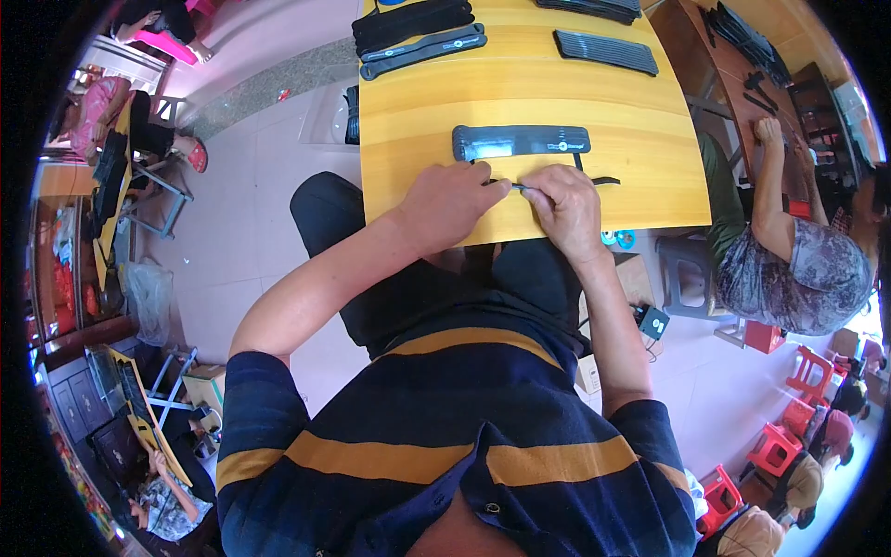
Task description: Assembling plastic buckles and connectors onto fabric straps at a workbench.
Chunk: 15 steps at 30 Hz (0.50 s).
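At the near edge of the yellow wooden table (418,121), my left hand (445,206) and my right hand (568,206) meet with fingertips pinched. Both grip a thin black strap (517,187) that shows in the short gap between them. A dark strap end (606,180) sticks out to the right of my right hand. Just beyond my fingers lies a flat bundle of black straps (522,142) with pale printing on it. A narrow black strip (578,161) runs from this bundle toward my right hand. My fingers hide most of the strap.
Other black strap bundles (422,48) lie at the table's far left, and another bundle (606,53) at the far right. Coloured tape rolls (617,239) sit below the near right edge. A co-worker (789,269) works at a brown table (733,74) on the right.
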Motion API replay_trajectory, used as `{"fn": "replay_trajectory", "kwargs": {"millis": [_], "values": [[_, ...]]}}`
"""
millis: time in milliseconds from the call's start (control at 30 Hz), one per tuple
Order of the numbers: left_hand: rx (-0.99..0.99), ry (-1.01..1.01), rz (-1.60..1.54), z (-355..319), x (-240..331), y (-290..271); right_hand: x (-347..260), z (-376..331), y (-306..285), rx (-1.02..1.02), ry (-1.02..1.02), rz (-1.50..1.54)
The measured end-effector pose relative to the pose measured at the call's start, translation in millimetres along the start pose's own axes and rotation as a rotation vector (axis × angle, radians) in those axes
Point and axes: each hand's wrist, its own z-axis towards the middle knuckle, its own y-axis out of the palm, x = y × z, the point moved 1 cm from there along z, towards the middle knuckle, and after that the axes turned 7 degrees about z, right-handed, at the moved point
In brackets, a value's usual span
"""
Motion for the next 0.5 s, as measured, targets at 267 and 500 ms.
{"fn": "replay_trajectory", "kwargs": {"millis": [267,500], "values": [[-0.012,-0.013,-0.022,3,-1,1,3,-2,2,0.012,0.013,0.008],[-0.088,-0.020,-0.019,12,2,-9,4,0,1,0.002,0.011,0.006]]}}
